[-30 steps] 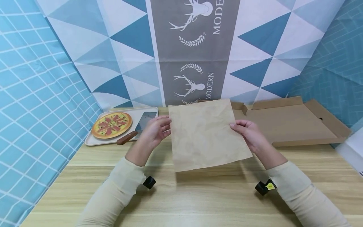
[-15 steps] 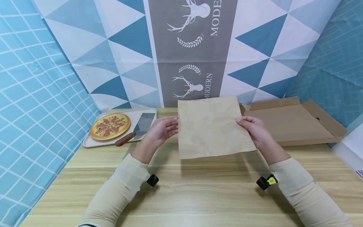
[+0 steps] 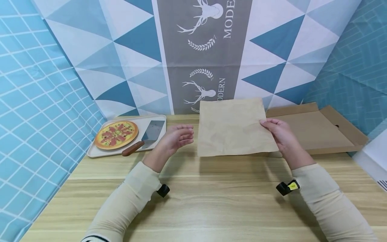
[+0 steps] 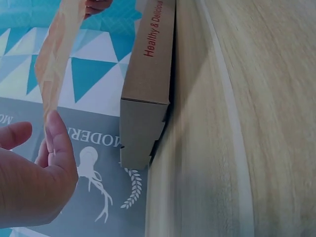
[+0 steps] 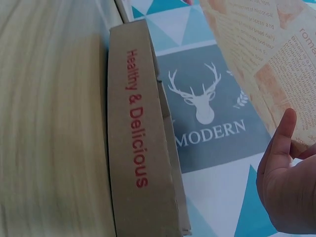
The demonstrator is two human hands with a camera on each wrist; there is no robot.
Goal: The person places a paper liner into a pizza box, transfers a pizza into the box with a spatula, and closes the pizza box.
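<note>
A square sheet of brown wrapping paper (image 3: 234,129) hangs in the air above the table, tilted towards the back. My right hand (image 3: 279,136) pinches its right edge between thumb and fingers. In the right wrist view the paper's underside (image 5: 284,64) carries printed text. My left hand (image 3: 178,139) is held up left of the sheet, a small gap apart, its fingers relaxed and holding nothing. Seen from the left wrist, the left thumb stands away from the fingers. Behind the paper lies an opened cardboard pizza box (image 3: 320,131), its left part hidden by the sheet.
At the back left, a white tray (image 3: 98,152) bears a pizza (image 3: 116,135) and a spatula (image 3: 152,131) whose wooden handle sticks out over the tray's front edge. A white object (image 3: 375,158) stands at the right edge. Patterned cloth (image 3: 136,50) hangs behind the wooden table (image 3: 193,208).
The paper has moved right and up with my right hand, and it tilts flatter. My left hand, earlier at the paper's left edge, is now apart from it.
</note>
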